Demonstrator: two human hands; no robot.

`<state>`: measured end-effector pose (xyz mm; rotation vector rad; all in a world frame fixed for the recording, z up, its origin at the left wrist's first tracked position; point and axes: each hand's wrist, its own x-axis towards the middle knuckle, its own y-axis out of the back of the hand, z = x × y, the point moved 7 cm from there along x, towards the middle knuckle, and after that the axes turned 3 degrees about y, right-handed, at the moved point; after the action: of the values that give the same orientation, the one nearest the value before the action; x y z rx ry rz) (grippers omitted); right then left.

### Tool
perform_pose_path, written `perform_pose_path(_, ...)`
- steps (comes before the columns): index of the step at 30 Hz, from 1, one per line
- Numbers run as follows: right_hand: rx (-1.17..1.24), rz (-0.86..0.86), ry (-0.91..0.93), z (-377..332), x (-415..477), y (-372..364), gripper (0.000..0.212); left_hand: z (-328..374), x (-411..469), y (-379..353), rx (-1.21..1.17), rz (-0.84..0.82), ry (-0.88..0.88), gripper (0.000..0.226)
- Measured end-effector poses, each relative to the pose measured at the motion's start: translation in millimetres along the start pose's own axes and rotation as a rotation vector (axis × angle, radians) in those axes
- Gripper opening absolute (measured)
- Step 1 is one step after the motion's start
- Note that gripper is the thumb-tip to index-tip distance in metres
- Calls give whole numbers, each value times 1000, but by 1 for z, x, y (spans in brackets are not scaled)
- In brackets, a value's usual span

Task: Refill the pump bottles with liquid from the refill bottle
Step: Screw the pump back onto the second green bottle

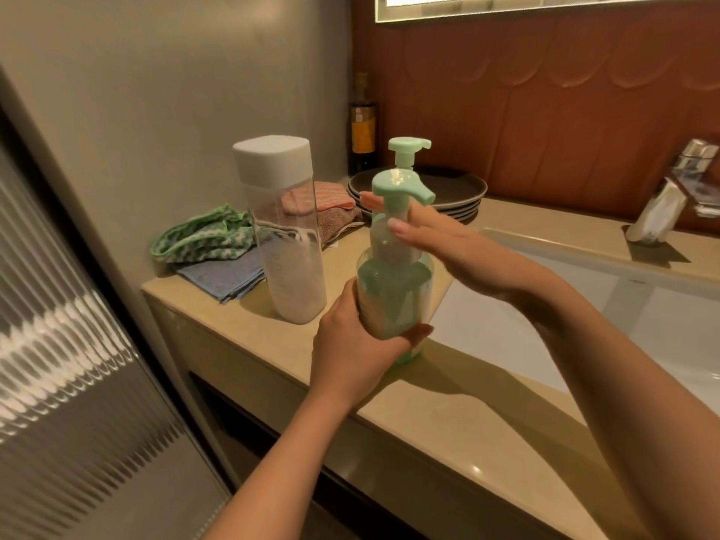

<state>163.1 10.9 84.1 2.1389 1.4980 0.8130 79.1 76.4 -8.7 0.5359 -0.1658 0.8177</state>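
You worked in dim, warm light from the bright panel (545, 3) at one o'clock; soft shadows lay across the counter (241, 333) (edges bowed, ribbed door (58, 344) glaring at nine).

Clear pump bottle (393, 294), mint-green pump, part-filled green, held upright; second pump bottle (407, 150) behind; white-capped refill bottle (288, 243) upright on surface (233, 321).

Print on the refill bottle (286, 263) is too faint to read.
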Motion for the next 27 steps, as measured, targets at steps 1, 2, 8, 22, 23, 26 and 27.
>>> perform_pose_path(1,26,-39,-11,3,-1,0,64,0,0,0,3,-1,-2,77)
perform_pose_path(2,54,-69,-11,4,-2,1,61,0,0,0,4,-3,-2,77)
perform_pose_path(8,61,-38,50,-7,-4,13,31,-1,0,0,0,-8,2,78)
perform_pose_path(22,-458,323,45,-13,1,8,55,-5,0,1,10,18,72,79)
perform_pose_path(23,-425,265,63,-14,-1,7,52,-5,0,0,9,11,72,82)
perform_pose_path(26,-201,68,72,-15,-5,2,59,-5,1,0,31,11,50,83)
perform_pose_path(27,-89,7,57,-13,-5,1,56,-4,1,0,39,15,44,82)
